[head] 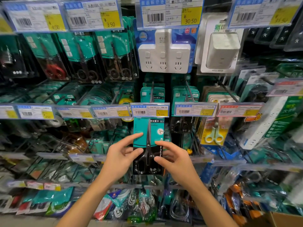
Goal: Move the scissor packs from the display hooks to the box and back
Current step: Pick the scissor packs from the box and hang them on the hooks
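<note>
Both hands meet on one teal-and-black carded pack of black-handled scissors (148, 145): the left hand (122, 154) pinches its left edge between forefinger and thumb, the right hand (172, 155) pinches the right edge likewise, other fingers loosely spread. It hangs under the blue-framed price tag (150, 110) on the grey wire display hook (152, 92). A level, straight slide along the wire looks wisest (tilting might snag the card's hole). Only a brown cardboard box corner (286, 218) shows, lower right.

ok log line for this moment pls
left hand pinches scissor pack | right hand pinches scissor pack | scissor pack upright, top behind price tag | box corner lower right
</note>
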A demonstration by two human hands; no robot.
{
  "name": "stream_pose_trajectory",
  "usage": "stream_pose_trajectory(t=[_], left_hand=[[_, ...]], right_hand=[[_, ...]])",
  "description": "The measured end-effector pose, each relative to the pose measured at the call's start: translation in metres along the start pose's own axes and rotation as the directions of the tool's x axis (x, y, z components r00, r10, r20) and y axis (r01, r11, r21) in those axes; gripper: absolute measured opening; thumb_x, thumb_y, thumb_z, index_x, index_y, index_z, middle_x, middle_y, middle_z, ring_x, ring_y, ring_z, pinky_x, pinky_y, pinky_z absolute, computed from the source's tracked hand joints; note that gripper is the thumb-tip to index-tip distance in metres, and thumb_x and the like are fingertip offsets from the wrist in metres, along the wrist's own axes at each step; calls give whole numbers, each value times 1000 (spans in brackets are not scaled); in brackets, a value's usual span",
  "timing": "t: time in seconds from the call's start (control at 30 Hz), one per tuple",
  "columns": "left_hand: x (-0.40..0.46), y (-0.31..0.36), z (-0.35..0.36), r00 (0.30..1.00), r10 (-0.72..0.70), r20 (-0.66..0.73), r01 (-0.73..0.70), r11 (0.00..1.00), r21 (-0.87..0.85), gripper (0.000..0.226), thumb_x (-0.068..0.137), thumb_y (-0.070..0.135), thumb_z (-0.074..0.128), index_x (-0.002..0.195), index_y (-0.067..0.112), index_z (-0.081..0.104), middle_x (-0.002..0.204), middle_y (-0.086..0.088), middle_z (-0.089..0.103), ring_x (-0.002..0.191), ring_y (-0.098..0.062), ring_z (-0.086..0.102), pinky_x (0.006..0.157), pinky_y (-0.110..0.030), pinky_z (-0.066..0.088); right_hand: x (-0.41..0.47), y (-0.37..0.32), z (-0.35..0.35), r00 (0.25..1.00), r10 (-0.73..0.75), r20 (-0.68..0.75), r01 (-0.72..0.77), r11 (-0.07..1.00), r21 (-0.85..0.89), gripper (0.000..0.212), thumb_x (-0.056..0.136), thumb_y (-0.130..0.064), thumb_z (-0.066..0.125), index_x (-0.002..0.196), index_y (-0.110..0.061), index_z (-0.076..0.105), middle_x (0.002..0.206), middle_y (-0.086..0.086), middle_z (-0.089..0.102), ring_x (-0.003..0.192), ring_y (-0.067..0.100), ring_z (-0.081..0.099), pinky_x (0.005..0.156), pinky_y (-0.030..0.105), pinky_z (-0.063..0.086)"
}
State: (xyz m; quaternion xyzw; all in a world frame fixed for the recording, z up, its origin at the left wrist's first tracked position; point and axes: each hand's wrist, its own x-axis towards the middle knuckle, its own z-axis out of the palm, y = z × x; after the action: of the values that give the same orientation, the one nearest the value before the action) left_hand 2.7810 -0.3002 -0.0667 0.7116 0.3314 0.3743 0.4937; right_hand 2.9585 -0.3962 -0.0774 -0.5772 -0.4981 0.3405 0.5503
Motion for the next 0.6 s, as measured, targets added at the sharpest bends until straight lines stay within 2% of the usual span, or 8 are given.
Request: stream_pose_trajectory(t=[0.07, 0.13, 0.2, 0.3, 0.37, 0.43, 0.6], left_hand=[[7, 2, -1, 1000, 3, -3, -3, 1000, -9, 52, 85, 8, 71, 118, 48, 65, 128, 23, 62, 88, -30, 69, 86, -51, 56], [14, 5, -2, 1000, 29, -3, -29, 1000, -6, 53, 86, 9, 71, 117, 50, 64, 128, 21, 62, 84, -25, 61, 89, -53, 55], [21, 9, -2, 999, 54, -6, -54, 999, 3, 55, 86, 8, 72, 117, 52, 63, 125, 22, 64, 85, -22, 55, 87, -48, 53], [29, 11, -1, 998, 58, -4, -58, 998, -5, 56, 85, 5, 72, 115, 53, 64, 123, 14, 67, 95, -24, 65, 97, -50, 51], [31, 10, 1, 998, 55, 8, -55, 998, -33, 57, 86, 3, 71, 113, 53, 65, 127, 8, 66, 111, -23, 65, 100, -47, 51], [30, 9, 3, 998, 61, 17, -60, 997, -39, 59, 86, 1, 69, 112, 54, 64, 129, 7, 64, 119, -23, 62, 101, -45, 51], [26, 9, 7, 998, 65, 18, -65, 998, -16, 54, 88, 2, 67, 119, 46, 60, 130, 12, 61, 110, -18, 65, 99, -45, 51]], right_hand=[[7, -2, -2, 1000, -13, 8, 13, 1000, 4, 44, 84, -11, 74, 116, -39, 64, 77, 10, 67, 70, 27, 63, 73, 36, 56], [14, -4, -3, 1000, -8, 5, 8, 1000, 21, 42, 84, -12, 73, 118, -36, 64, 71, 7, 56, 61, 19, 51, 64, 32, 49], [20, -6, -5, 1000, -3, 2, 3, 999, 38, 40, 86, -12, 72, 118, -35, 65, 72, 8, 52, 61, 18, 44, 61, 31, 42], [27, -10, -7, 999, -40, -28, 42, 998, 51, 35, 87, -7, 68, 114, -30, 67, 93, -5, 71, 71, 17, 63, 71, 20, 50], [30, -11, -10, 997, -59, -45, 61, 997, 39, 33, 88, -5, 67, 113, -27, 67, 107, -12, 71, 82, 17, 69, 77, 17, 52], [30, -8, -11, 997, -59, -49, 61, 998, 31, 31, 89, -7, 67, 115, -24, 68, 108, -12, 71, 85, 17, 70, 77, 17, 52], [30, -1, -12, 997, -52, -64, 55, 997, 49, 32, 89, -8, 66, 118, -23, 67, 115, -8, 70, 88, 14, 71, 78, 18, 54]])
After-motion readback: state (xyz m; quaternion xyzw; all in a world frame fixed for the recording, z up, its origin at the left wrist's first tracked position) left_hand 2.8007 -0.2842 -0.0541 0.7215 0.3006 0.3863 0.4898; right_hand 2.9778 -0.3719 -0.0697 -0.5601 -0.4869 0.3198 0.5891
